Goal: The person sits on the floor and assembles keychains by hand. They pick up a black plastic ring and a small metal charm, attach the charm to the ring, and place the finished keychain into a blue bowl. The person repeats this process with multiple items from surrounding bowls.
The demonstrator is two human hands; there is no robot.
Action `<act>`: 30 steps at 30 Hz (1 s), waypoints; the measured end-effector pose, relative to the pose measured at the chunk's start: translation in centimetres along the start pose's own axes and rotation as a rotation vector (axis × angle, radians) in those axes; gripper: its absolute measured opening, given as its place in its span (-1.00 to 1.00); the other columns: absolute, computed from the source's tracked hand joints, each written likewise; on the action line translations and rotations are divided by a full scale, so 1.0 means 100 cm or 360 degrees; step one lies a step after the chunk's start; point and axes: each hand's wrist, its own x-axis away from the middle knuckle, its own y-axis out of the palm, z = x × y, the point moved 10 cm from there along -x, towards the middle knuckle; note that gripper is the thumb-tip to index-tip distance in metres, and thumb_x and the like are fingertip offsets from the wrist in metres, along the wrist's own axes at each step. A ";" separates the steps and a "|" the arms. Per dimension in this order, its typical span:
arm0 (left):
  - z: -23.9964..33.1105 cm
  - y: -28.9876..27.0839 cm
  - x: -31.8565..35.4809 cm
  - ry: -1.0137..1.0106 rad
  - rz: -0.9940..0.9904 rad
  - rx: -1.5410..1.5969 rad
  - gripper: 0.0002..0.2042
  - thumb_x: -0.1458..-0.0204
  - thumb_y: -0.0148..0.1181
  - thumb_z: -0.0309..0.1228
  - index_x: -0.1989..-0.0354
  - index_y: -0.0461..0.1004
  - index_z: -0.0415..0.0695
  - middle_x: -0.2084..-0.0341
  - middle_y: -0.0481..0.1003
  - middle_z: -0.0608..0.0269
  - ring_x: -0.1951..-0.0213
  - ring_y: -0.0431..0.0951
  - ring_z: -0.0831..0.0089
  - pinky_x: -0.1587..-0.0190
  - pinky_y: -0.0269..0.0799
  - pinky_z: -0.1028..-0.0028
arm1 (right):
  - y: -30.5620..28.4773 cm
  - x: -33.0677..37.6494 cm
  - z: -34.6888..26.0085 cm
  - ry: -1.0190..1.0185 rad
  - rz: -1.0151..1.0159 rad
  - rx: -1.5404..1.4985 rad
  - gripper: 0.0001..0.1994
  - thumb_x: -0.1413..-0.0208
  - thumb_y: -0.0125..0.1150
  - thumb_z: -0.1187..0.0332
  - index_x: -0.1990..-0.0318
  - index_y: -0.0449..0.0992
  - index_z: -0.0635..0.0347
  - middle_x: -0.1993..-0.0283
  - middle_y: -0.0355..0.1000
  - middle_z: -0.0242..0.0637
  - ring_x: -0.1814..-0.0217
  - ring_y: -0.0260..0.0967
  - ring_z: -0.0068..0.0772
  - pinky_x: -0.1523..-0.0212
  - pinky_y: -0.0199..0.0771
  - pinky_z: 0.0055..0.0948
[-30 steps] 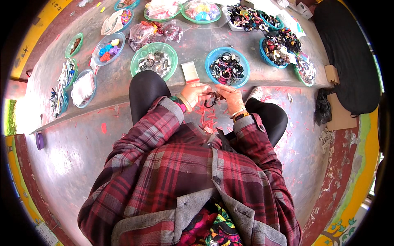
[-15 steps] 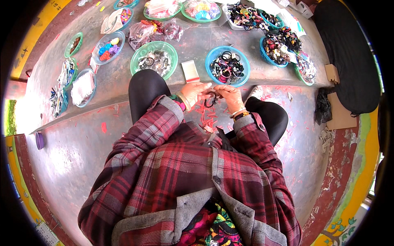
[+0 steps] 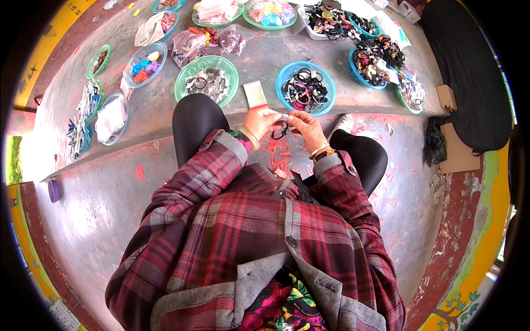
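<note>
At frame centre, the left hand (image 3: 259,120) and right hand (image 3: 305,124) meet, fingers closed on a small dark ring (image 3: 279,132) held between them above the knees. The step in hand appears to be working this ring; the next move likely calls for a fine pinch. Just above, on the table (image 3: 265,66), stand a blue bowl (image 3: 305,88) of dark rings, a white card (image 3: 255,94) and a green bowl (image 3: 206,81).

Bare tabletop (image 3: 265,66) is lying open in a narrow strip between the green bowl (image 3: 206,80) and the blue bowl (image 3: 305,88), though a small white card (image 3: 255,94) is sitting there at the near edge. Bowls are crowding the far edge and both ends.
</note>
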 end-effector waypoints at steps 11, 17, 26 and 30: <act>-0.003 0.011 -0.002 0.0073 -0.0197 -0.0042 -0.79 -0.05 -0.05 -0.42 0.28 0.35 -0.35 0.35 0.44 0.07 0.32 0.49 0.33 0.28 0.47 0.46 | 0.008 0.001 -0.008 -0.0181 -0.0115 0.0156 -0.92 0.07 0.16 0.42 0.51 0.47 0.23 0.56 0.37 -0.46 0.50 0.23 -0.67 0.43 0.20 -0.65; 0.003 0.009 0.002 -0.0010 -0.0142 0.0130 -0.76 -0.05 -0.03 -0.36 0.26 0.34 -0.34 0.38 0.43 0.06 0.34 0.50 0.33 0.32 0.47 0.50 | 0.008 0.005 -0.019 -0.0169 -0.0076 0.0056 -0.88 0.07 0.17 0.38 0.47 0.50 0.25 0.58 0.37 -0.44 0.52 0.23 -0.64 0.41 0.21 -0.63; 0.010 0.004 0.006 0.0004 -0.0029 0.0174 -0.74 -0.04 -0.02 -0.33 0.25 0.33 -0.33 0.38 0.41 0.07 0.37 0.49 0.35 0.35 0.47 0.50 | -0.002 0.003 -0.020 -0.0195 -0.0001 0.0175 -0.87 0.06 0.16 0.37 0.48 0.50 0.25 0.56 0.39 -0.46 0.54 0.23 -0.71 0.48 0.19 -0.69; 0.005 0.005 0.002 -0.0099 -0.0126 0.0337 -0.74 -0.02 0.02 -0.32 0.26 0.34 -0.31 0.40 0.43 0.09 0.36 0.50 0.36 0.34 0.47 0.49 | -0.001 0.004 -0.022 -0.0229 -0.0027 0.0073 -0.88 0.05 0.14 0.38 0.46 0.50 0.25 0.54 0.40 -0.45 0.52 0.23 -0.71 0.47 0.20 -0.70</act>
